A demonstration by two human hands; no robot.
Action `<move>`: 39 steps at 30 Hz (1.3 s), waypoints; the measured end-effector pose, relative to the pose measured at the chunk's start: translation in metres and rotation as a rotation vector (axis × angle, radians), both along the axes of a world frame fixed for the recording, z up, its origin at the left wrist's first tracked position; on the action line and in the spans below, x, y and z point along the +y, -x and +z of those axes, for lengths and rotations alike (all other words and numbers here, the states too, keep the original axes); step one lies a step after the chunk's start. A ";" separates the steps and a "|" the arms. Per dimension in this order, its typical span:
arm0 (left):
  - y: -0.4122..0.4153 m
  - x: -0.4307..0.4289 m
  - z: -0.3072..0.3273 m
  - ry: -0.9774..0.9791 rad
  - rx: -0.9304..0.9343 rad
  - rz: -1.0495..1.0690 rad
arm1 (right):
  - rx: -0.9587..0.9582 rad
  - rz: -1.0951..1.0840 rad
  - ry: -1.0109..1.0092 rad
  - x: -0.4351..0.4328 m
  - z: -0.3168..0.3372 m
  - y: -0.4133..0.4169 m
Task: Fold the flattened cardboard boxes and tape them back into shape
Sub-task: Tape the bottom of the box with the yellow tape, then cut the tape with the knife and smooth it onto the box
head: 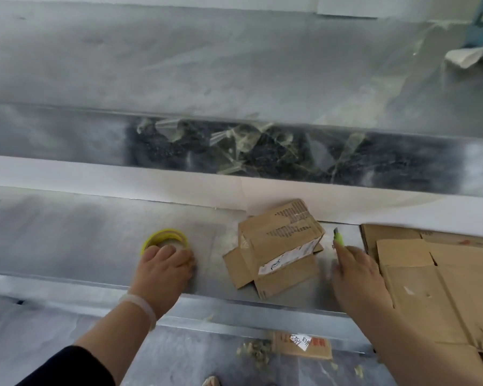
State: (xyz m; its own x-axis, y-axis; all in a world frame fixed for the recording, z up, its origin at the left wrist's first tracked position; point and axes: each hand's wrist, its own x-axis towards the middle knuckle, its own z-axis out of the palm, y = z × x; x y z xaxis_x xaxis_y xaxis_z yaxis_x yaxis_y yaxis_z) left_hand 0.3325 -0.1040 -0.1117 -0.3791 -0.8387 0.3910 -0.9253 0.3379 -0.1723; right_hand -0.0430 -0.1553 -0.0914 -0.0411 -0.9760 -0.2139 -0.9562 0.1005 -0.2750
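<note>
A small cardboard box [276,246], partly folded with loose flaps and a white label, lies on the grey metal table [81,232] between my hands. My left hand [165,266] rests on a roll of clear tape with a yellow core [162,237], fingers curled over its near rim. My right hand [357,274] grips a green utility knife [338,238], whose blade points away from me. A stack of flattened cardboard boxes [441,280] lies at the right, partly under my right wrist.
Crumpled clear tape scraps [243,146] fill a dark trough behind the table. A cardboard scrap with a white label [301,345] and debris lie on the floor below the table's front edge. A blue object with white paper [469,51] is far right.
</note>
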 end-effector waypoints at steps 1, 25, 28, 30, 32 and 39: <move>0.004 0.002 0.000 -0.014 0.003 0.027 | -0.159 0.002 0.067 -0.002 0.006 -0.002; 0.138 0.001 0.055 -0.523 1.692 0.609 | -0.693 -0.128 -0.170 0.006 0.038 -0.088; 0.142 -0.019 0.052 -0.535 1.462 0.792 | -0.734 -0.261 -0.134 -0.004 0.041 -0.102; 0.147 -0.028 0.050 -0.522 1.311 0.926 | -0.823 -0.392 -0.144 -0.007 0.040 -0.109; 0.153 -0.029 0.048 -0.459 1.238 0.989 | -0.844 -0.447 -0.109 -0.006 0.034 -0.113; 0.152 -0.025 0.033 -0.332 1.177 0.940 | -0.756 -0.400 0.016 0.000 0.022 -0.111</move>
State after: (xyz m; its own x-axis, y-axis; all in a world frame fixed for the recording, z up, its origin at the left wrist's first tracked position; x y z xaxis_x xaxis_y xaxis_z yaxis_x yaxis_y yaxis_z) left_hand 0.1801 -0.1291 -0.0789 0.6976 -0.6970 -0.1663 -0.3732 -0.5515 0.7460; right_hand 0.0683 -0.1556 -0.0691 -0.2342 -0.9217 -0.3091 -0.4084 0.3819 -0.8291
